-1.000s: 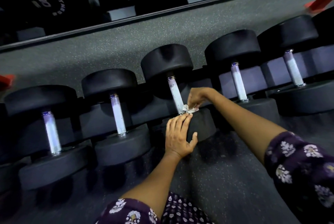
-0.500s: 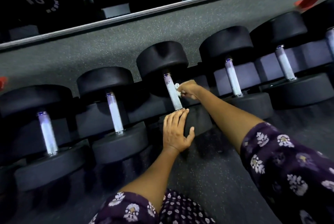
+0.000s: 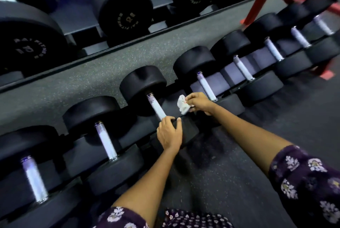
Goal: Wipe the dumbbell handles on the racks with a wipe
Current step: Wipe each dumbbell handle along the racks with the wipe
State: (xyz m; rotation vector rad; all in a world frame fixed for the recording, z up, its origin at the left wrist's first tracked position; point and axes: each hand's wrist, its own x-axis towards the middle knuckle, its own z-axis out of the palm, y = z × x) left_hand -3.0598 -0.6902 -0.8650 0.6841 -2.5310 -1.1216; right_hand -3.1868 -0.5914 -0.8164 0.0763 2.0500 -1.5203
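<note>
A person in dark purple floral-print sleeves (image 3: 305,178) leans over a low rack of black round-headed dumbbells with pale metal handles, seen from a head-worn camera. The right hand (image 3: 199,103) pinches a crumpled white wipe (image 3: 183,107) between its fingertips, holding it in the air just to the right of the pale metal handle of the middle dumbbell (image 3: 157,108) and apart from it. The left hand (image 3: 169,133) rests on the near black head of that same dumbbell (image 3: 185,132), fingers curled over its top edge and thumb spread to the right. To the right, the next dumbbell's handle (image 3: 206,87) stands just behind the right hand. A grey speckled panel (image 3: 92,78) runs behind the row, and above it sits an upper tier of larger black dumbbells with pale lettering on their ends (image 3: 123,12). A red metal frame (image 3: 257,4) shows at the upper right.
</note>
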